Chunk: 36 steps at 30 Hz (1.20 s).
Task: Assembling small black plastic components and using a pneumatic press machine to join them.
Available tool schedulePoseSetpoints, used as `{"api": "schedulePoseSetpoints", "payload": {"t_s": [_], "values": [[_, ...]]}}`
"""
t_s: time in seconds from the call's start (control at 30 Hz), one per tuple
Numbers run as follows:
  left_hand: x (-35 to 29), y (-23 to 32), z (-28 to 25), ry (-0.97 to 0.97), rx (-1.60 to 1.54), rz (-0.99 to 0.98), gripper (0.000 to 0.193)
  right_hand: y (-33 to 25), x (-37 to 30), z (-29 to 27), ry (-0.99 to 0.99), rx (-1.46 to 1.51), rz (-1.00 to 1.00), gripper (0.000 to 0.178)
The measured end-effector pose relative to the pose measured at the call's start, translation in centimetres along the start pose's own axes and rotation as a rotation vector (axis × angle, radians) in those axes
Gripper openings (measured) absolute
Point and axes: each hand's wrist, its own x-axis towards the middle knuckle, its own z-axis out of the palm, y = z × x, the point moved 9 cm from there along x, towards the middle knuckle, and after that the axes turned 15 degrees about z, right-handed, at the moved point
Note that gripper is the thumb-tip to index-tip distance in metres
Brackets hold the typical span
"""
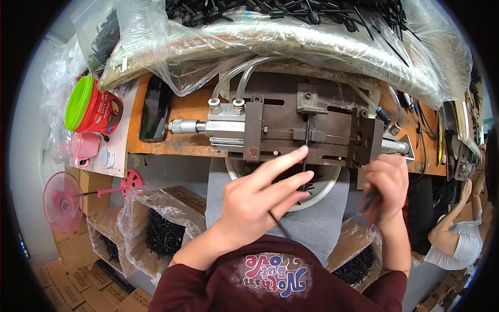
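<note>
My left hand [249, 200] is in front of a metal fixture [283, 119], its index finger stretched to a thin black rod [307, 127] that stands in the fixture's middle block. Another slim black rod [280, 224] sticks out below the same hand's fingers, apparently held in them; the thumb is hidden. To the right, my right hand [387, 179] is closed around dark, stick-like pieces [371, 198], blurred and partly covered by the fingers. Under the fixture, a white round basket [328, 190] sits on my lap with some black pieces inside.
Air cylinders [226, 127] with clear hoses flank the fixture. A phone [155, 109], red tub [106, 112] and pink cup [84, 146] are left. Plastic-lined boxes of black parts [163, 234] stand below. A pink fan [62, 203] is left; another person [457, 242] sits right.
</note>
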Motion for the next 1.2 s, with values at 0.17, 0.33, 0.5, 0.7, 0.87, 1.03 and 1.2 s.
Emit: {"api": "schedulePoseSetpoints", "payload": {"t_s": [0.17,0.33,0.5,0.7,0.87,1.03,1.2], "values": [[-0.3,-0.2,3.2,-0.211,0.370,0.088,0.030,2.3,-1.5,0.0,0.003,0.607,0.476,0.012],[0.3,-0.4,3.8,-0.262,0.444,0.103,0.026,2.7,-3.2,1.4,0.015,0.903,0.787,0.017],[0.9,-0.5,3.8,-0.272,0.449,0.081,0.025,2.2,-3.2,2.5,-0.045,0.875,0.889,0.018],[1.0,-0.5,3.7,-0.261,0.432,0.087,0.029,2.4,-4.2,3.9,0.012,1.107,1.053,0.012],[1.2,2.0,2.4,-0.078,0.102,0.230,0.029,1.8,-4.2,5.6,0.010,1.199,1.077,0.010],[0.7,3.3,2.5,-0.133,0.103,0.293,0.029,0.5,-4.1,7.7,-0.035,1.352,1.090,0.012],[0.6,2.1,1.5,-0.079,0.087,0.166,0.028,1.6,-4.6,7.2,-0.036,1.237,1.112,0.021]]}}
